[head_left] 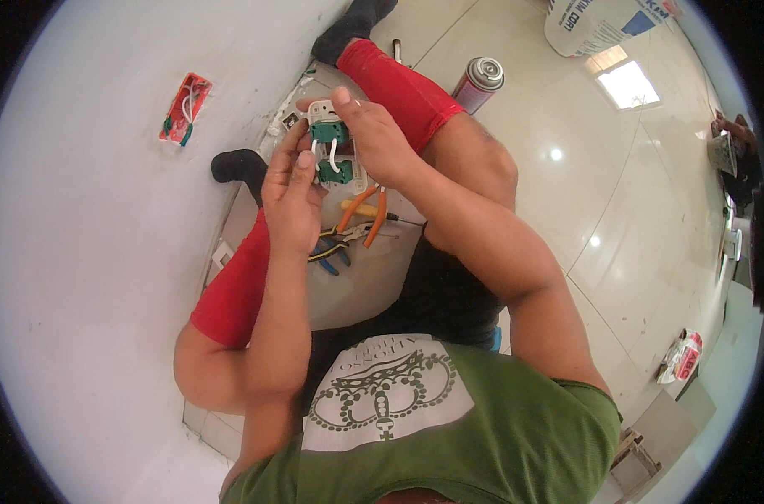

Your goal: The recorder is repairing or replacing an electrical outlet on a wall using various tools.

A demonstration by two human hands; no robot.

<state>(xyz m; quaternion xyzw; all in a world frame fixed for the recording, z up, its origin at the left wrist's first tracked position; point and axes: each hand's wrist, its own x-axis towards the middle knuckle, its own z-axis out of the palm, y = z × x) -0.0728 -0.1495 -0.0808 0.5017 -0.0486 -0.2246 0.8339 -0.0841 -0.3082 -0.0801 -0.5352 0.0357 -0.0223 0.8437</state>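
Between the seated person's red-clad shins, held off the floor (617,210), is a white outlet plate (330,133) with two green modules joined by short white wires (334,156). From where I stand, the left hand (293,197) is partly curled round the plate's left side, while the right hand (375,141) is bent about its right edge, thumb near the upper end; some fingertips are hidden behind it. The step seems to be handling those wired modules. To do it well, I'd steady the frame by its rim, check that each wire sits firmly in its terminal, and avoid tugging the loops. Left of the plate, a red wall box (177,113) with loose wires sits in the pale wall (88,252). Nearer the body than the plate lie orange-handled pliers (380,220), a yellow-handled screwdriver (355,207) and blue-handled pliers (328,267), on glossy, light tiles. Beyond the plate to the right stands a spray can (483,77), and farther that way a white bag (592,34).
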